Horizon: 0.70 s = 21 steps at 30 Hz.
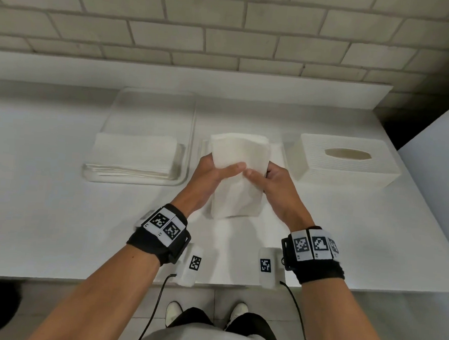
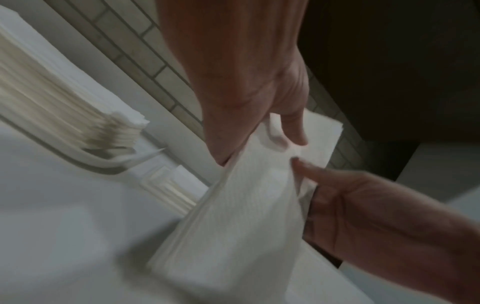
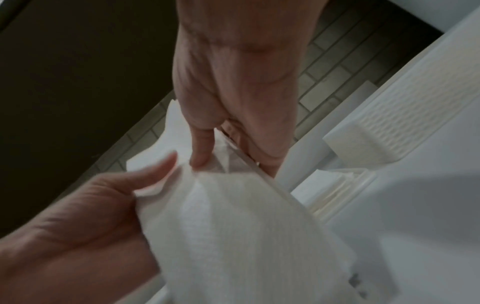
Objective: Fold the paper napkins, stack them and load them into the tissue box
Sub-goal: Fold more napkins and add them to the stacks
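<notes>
Centrally in the head view, a thick stack of white, finely ribbed folded paper napkins point(image 1: 237, 176) is held above the white tabletop point(image 1: 44, 211), its long axis running from the near edge of the frame up toward the wall, the far end raised and the near end dipping toward the table. Left hand point(image 1: 212, 173) and right hand point(image 1: 272, 183) grip the stack from either side around its middle, thumbs laid across the top face with tips nearly meeting and the other fingers curled underneath; the left wrist view shows the left thumb point(image 2: 291, 123) pressing a dimple into the soft top sheet. At the left of the frame a clear, shallow, round-cornered plastic tray point(image 1: 191, 131) holds a flat pile of unfolded white napkins point(image 1: 135, 154), filling its near part. At the right stands a white rectangular tissue box point(image 1: 345, 161) with a woven, embossed texture and an oval slot in its top; what lies inside it cannot be told. Just behind the held stack, a low white base point(image 1: 279, 152) lies on the table between tray and box. Pale brick wall point(image 1: 227, 25) fills the upper frame.
</notes>
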Each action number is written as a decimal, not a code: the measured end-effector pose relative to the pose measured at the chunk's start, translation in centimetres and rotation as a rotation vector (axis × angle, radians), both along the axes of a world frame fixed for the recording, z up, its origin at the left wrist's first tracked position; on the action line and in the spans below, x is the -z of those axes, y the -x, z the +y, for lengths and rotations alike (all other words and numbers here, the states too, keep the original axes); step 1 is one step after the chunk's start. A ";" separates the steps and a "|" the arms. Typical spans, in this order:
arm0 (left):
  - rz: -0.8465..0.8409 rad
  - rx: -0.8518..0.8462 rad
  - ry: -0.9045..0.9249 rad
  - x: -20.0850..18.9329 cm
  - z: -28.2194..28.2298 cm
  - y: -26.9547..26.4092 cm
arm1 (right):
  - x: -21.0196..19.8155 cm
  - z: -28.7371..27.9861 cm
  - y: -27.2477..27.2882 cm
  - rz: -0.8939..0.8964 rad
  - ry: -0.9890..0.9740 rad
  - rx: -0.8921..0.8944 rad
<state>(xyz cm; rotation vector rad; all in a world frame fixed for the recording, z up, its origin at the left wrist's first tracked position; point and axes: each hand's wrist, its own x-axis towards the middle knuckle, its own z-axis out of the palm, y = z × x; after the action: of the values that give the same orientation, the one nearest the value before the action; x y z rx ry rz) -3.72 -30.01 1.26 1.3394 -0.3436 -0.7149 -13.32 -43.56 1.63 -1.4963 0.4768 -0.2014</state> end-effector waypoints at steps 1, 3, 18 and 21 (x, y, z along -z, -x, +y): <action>-0.009 -0.010 -0.016 0.5 0.2 -0.1 | 0.2 0.3 -0.2 -0.014 0.013 0.036; -0.002 -0.030 -0.021 1.3 0.8 0.0 | 0.5 0.9 -0.4 -0.067 0.018 0.067; -0.095 -0.049 -0.061 3.3 1.4 0.7 | 3.3 2.5 -0.2 -0.020 0.020 0.034; -0.250 -0.048 -0.161 2.1 1.6 0.0 | 2.1 1.9 -0.2 -0.047 0.029 0.048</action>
<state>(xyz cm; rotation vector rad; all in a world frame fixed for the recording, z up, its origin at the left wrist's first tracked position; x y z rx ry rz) -3.76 -28.44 -0.79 1.5900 -0.4593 -0.5436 -13.17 -41.65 -0.43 -1.5056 0.4742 -0.2822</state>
